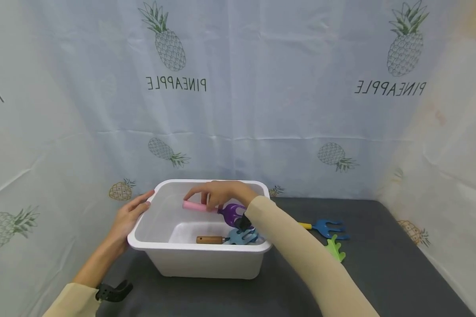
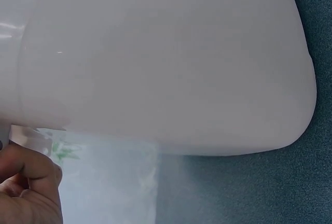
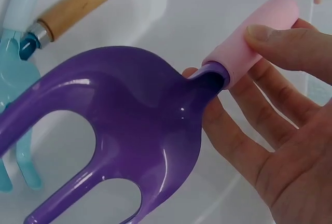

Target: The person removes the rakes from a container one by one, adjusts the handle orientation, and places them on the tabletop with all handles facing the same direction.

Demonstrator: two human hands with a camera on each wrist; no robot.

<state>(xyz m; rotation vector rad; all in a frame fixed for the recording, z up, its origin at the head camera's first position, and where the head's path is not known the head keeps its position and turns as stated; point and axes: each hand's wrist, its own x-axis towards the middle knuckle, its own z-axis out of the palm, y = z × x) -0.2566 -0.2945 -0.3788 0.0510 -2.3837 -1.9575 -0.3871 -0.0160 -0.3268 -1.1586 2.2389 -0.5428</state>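
Observation:
My right hand (image 1: 218,192) pinches the pink handle (image 3: 254,37) of a purple hand rake (image 3: 140,110) between thumb and fingers, inside a white plastic tub (image 1: 198,260). The rake's broad prongs point away from the palm. My left hand (image 1: 128,216) grips the tub's left rim; curled fingers (image 2: 32,175) show at that edge in the left wrist view. Below the rake lie a wooden-handled tool (image 3: 78,11) with a blue neck and a light-blue rake (image 3: 18,73). The right sleeve covers part of the tub's right side.
Right of the tub, a blue rake (image 1: 327,227) with a yellow handle and a light-green toothed piece (image 1: 335,249) lie on the dark table (image 1: 384,264), partly behind the right arm. A pineapple-print curtain (image 1: 262,105) surrounds the table at back and sides.

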